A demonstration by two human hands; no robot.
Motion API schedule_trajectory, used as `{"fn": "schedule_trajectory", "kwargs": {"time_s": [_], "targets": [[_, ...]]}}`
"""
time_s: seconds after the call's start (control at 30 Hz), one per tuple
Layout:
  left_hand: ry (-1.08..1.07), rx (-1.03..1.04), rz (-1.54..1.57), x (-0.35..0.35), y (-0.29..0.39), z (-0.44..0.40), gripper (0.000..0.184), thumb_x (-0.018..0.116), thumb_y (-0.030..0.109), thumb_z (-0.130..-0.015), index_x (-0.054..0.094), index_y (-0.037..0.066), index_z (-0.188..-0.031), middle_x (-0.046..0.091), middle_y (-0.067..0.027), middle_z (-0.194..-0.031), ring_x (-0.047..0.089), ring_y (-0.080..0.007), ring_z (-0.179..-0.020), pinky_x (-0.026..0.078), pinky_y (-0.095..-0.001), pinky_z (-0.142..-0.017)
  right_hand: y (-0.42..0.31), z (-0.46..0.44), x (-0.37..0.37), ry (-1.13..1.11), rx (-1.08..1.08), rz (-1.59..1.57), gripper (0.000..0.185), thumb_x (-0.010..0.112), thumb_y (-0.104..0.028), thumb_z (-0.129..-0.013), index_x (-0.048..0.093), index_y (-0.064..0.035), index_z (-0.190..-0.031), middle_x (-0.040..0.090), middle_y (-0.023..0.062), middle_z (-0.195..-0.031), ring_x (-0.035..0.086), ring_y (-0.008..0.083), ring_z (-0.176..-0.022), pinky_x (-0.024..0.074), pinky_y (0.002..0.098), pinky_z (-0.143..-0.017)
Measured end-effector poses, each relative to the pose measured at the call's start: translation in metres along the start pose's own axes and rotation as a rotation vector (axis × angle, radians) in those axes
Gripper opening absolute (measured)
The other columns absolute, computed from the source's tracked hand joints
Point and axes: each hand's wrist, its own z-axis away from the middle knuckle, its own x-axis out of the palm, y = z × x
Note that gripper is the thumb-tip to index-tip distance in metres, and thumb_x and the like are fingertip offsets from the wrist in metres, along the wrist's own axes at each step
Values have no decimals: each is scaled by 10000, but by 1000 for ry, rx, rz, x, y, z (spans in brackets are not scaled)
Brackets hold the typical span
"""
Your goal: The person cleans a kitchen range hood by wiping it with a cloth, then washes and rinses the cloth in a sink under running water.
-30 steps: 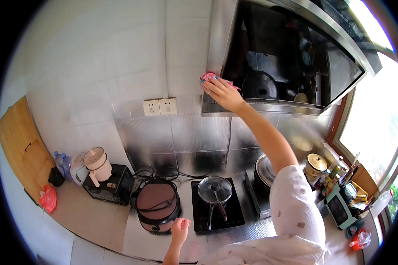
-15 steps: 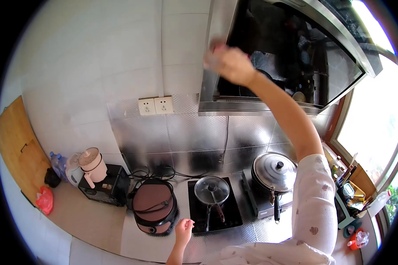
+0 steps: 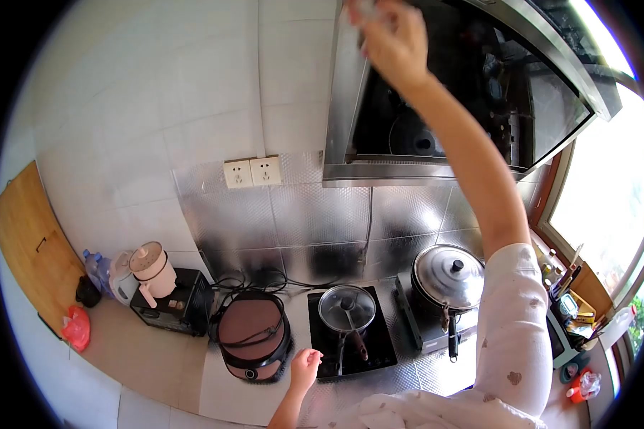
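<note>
High at the top of the view, my right hand (image 3: 400, 50) is at the left steel frame of the range hood (image 3: 345, 107). Its fingers are closed around a small, blurred greyish and reddish thing (image 3: 365, 10), partly cut off by the top edge; what it is cannot be made out. The hood's black glass panel (image 3: 465, 107) lies behind my right arm. Low in the view, my left hand (image 3: 305, 367) is loosely curled with nothing visible in it. It hovers between a brown-lidded electric cooker (image 3: 250, 325) and a black induction hob (image 3: 372, 357).
A glass-lidded pan (image 3: 347, 309) sits on the hob. Right of it, a steel-lidded pot (image 3: 448, 275) stands on a second cooker, handle toward me. A pink blender jug (image 3: 152, 270) tops a black box (image 3: 172, 307). Cables (image 3: 293, 284) run behind; a utensil box (image 3: 579, 307) is by the window.
My right hand has moved upward along the hood's left frame, its held thing now reaching the top edge. My left hand stays curled in nearly the same place.
</note>
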Motion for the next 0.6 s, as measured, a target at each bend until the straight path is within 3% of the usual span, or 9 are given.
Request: {"fn": "schedule_trajectory", "kwargs": {"time_s": [0.1,0.13,0.2,0.3,0.37,0.43,0.53,0.57,0.6], "targets": [[-9,-18,20,1,8,2,126,542,113,-828,577,4,-774,605,-73,-738,604,-140,-618,462,-247,-573,-59,61,-14,-346,-71,-225,222,530,-157,-773,589,-44,-955,591,49,-914,560,215,-716,459,320,-577],[-7,-14,-5,0,5,3,126,541,113,-829,574,4,-776,606,-74,-740,604,-140,-619,463,-247,-575,-84,97,-11,-685,-2,-405,245,549,-148,-736,592,-84,-969,528,74,-1023,530,219,-891,463,316,-689],[-5,-11,-25,1,1,7,127,540,114,-831,572,3,-778,607,-75,-742,604,-141,-619,463,-247,-576,-110,106,-27,-810,-341,-287,169,539,-166,-729,606,-73,-853,497,73,-1001,509,203,-863,451,297,-726],[-10,-7,-16,-6,-3,9,122,541,112,-832,565,1,-788,610,-73,-743,603,-133,-620,465,-242,-575,-105,103,-28,-897,-373,-258,151,530,-176,-732,618,-103,-830,506,75,-1016,507,202,-866,432,321,-764],[-8,-15,41,-7,-3,9,117,542,109,-833,561,-1,-798,611,-68,-743,602,-127,-622,465,-237,-576,-64,63,-26,-503,-70,-243,277,592,-147,-680,622,-136,-956,533,21,-1003,511,189,-904,432,307,-723],[-10,-30,51,-3,-1,6,116,541,107,-833,561,-2,-796,610,-69,-745,602,-127,-624,467,-236,-579,-18,27,-11,-241,50,21,307,630,-99,-647,635,-181,-943,540,9,-1008,521,214,-902,430,327,-706],[-31,-52,41,-3,4,4,115,540,103,-833,561,-4,-796,610,-73,-748,604,-126,-627,468,-235,-584,0,-5,-1,-206,185,140,346,641,-58,-626,640,-159,-956,534,35,-1050,527,246,-930,431,373,-725],[-49,-45,35,-3,5,3,114,540,101,-833,561,-6,-798,610,-76,-750,605,-127,-630,469,-234,-585,-10,-9,4,-101,280,70,199,599,-74,-649,609,-84,-848,536,81,-985,515,266,-869,423,394,-741],[-43,-21,24,-3,2,3,117,541,102,-832,561,-9,-803,610,-78,-752,607,-127,-633,470,-235,-588,-14,3,7,-41,244,48,273,620,-57,-635,621,-97,-905,540,77,-1012,522,265,-907,430,394,-761]]}}
